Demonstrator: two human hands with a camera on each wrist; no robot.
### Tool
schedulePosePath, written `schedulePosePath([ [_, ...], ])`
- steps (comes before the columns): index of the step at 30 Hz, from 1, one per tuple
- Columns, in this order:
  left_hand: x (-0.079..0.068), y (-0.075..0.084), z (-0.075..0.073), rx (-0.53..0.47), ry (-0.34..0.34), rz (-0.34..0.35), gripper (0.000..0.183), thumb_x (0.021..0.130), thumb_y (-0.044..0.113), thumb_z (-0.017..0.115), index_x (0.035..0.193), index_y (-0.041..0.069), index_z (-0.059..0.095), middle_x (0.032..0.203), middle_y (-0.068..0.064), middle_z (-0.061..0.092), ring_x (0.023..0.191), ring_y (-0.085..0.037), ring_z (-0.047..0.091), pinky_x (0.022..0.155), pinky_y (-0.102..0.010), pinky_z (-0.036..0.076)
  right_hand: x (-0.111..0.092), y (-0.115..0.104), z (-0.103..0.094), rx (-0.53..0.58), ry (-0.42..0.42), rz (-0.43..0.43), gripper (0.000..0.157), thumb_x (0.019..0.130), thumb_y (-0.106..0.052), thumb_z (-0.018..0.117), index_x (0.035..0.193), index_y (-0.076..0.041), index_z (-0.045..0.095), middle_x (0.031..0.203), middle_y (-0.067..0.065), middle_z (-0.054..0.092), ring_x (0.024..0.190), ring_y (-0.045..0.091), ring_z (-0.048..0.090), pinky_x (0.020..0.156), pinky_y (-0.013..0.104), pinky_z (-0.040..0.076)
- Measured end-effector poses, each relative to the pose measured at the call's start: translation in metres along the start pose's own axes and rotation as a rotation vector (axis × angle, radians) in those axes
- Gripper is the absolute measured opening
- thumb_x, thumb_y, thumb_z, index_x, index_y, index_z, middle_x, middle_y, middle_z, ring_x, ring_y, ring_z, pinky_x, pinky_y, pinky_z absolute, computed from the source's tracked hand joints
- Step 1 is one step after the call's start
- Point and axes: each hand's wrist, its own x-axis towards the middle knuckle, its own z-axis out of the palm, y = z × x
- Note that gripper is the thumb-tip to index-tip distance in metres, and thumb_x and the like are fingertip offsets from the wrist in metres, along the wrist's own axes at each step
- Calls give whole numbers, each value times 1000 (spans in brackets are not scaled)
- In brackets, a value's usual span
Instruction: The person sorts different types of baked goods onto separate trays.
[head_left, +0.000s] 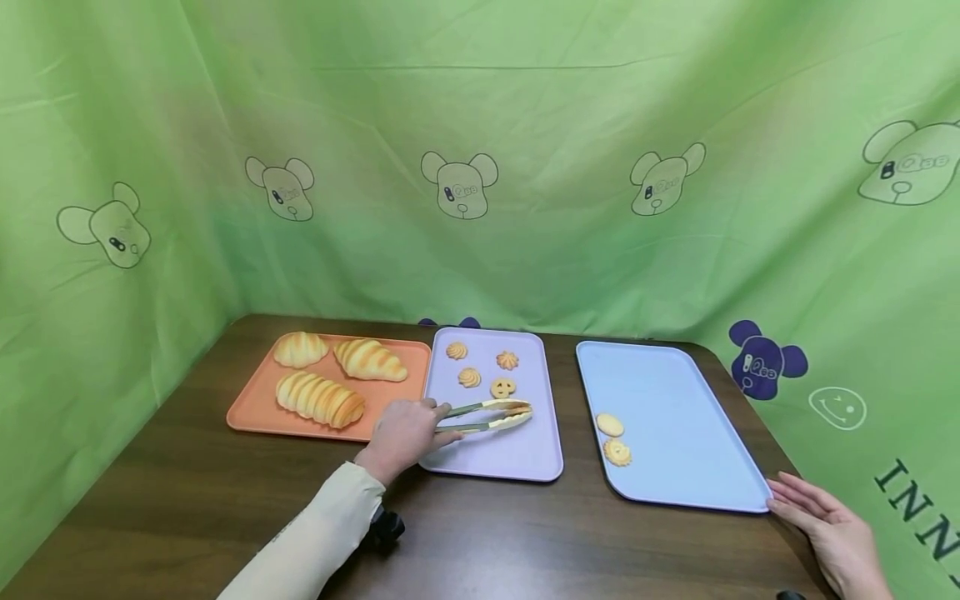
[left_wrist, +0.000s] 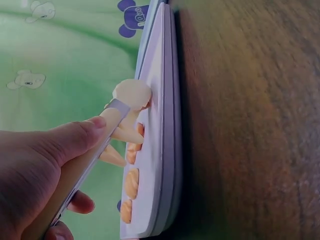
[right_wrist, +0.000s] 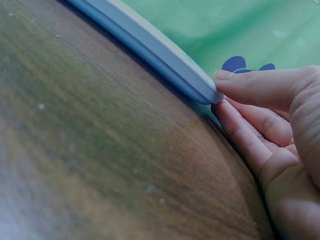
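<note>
My left hand (head_left: 405,435) grips a pair of tongs (left_wrist: 82,170) with pale scalloped tips, held low over the purple tray (head_left: 495,460). A brownish patch shows between the tips; I cannot tell whether it is a cookie. Just behind the tips lies a smiley-face cookie (head_left: 503,387), with swirl cookies (head_left: 469,377) and a star-shaped cookie (head_left: 507,360) farther back. At the near right corner of the blue tray (head_left: 675,400), my right hand (head_left: 828,525) pinches the rim, thumb above and fingers below. An oval cookie (head_left: 610,425) and a round ridged cookie (head_left: 617,452) lie along that tray's left side.
To the left, an orange tray (head_left: 255,408) carries a ridged loaf (head_left: 318,398), a croissant-like bread (head_left: 370,359) and a smaller bun (head_left: 301,350). All three trays stand on a dark wooden table (head_left: 480,542). A green printed curtain (head_left: 555,250) hangs behind and at both sides.
</note>
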Motion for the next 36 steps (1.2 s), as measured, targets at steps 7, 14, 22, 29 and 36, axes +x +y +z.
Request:
schedulePosePath([
  [7,-2,-1,1,-6,0,-22,44,81,56,75,97,15,77,65,1,59,45,-10,44,40,-28,35,0,-1,1,-7,-3,4,53,87,25,55,114,-16,74,101,-1,75,91,7,71,77,17,52],
  [14,-4,-4,-3,-60,-29,-45,48,80,57,76,100,13,78,68,1,62,48,-10,47,42,-29,37,0,-1,0,-46,6,8,51,88,23,57,114,-18,74,101,-4,75,91,5,71,76,15,51],
  [22,-5,-5,-2,-101,-57,-81,51,77,58,77,101,13,77,65,2,57,49,-11,48,44,-30,39,0,0,-1,-62,-4,10,52,89,22,56,115,-20,73,102,-5,75,93,3,70,76,14,51],
  [29,-4,-3,-3,-98,-22,-70,52,75,59,78,98,13,77,64,2,56,47,-10,46,42,-29,38,0,-1,1,-60,2,9,51,89,21,57,115,-20,73,102,-5,75,93,4,70,76,15,51],
  [36,-3,2,-3,-94,-27,-67,55,75,61,77,101,13,78,69,0,62,49,-11,49,42,-28,39,-1,-1,1,-72,14,16,51,89,21,58,114,-21,74,101,-6,75,92,3,70,76,15,51],
])
